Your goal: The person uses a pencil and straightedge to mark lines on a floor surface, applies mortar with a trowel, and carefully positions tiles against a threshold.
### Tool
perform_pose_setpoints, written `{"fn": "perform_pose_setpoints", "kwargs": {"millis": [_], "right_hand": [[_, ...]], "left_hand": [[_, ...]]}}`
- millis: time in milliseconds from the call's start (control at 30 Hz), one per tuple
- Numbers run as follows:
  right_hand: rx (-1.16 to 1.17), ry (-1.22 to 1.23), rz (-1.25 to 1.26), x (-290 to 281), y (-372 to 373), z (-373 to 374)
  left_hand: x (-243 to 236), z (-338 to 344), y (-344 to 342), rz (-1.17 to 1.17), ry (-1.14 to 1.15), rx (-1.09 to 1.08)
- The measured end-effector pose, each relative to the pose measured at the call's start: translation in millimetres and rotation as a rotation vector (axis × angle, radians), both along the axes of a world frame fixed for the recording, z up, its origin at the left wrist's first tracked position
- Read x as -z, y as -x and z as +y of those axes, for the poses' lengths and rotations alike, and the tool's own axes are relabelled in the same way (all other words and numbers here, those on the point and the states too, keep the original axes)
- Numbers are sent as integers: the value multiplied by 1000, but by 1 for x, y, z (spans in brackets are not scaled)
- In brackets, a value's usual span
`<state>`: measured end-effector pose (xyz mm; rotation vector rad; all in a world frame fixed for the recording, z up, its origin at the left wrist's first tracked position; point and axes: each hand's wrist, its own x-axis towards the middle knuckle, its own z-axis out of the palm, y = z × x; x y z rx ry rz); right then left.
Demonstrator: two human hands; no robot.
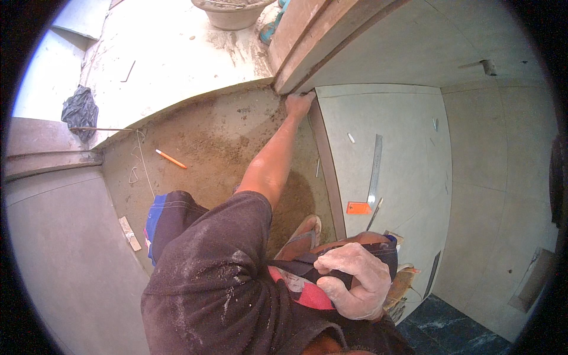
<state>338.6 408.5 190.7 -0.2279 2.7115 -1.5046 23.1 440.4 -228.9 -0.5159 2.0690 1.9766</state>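
My left hand (300,104) is stretched far forward, at the foot of the door frame (290,71). It looks closed at the corner where a brown strip (330,163) meets the frame; what its fingers hold, if anything, is hidden. Close to my body, my dusty right hand (358,283) is curved, with a gap between thumb and fingers. Only dark cloth shows behind that gap. On the pale tile (408,148) beside the strip lie a steel square with an orange handle (358,207), a thin dark pen-like stick (375,214) and a short white piece (351,138).
Rough brown mortar (213,136) covers the sunken floor, with an orange pencil (171,158) and string (142,160) on it. Beyond are a crumpled black bag (81,112) and a round basin (232,13). A small wooden piece (129,233) lies left; dark veined tile (449,325) lies right.
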Motion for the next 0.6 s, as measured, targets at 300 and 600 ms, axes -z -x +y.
{"fn": "perform_pose_setpoints", "kwargs": {"millis": [300, 600], "right_hand": [[-19, 13, 4, 0, -2, 1], [-7, 2, 9, 1, -3, 2]], "left_hand": [[19, -3, 7, 7, -29, -58], [-4, 3, -3, 49, -72, -41]]}}
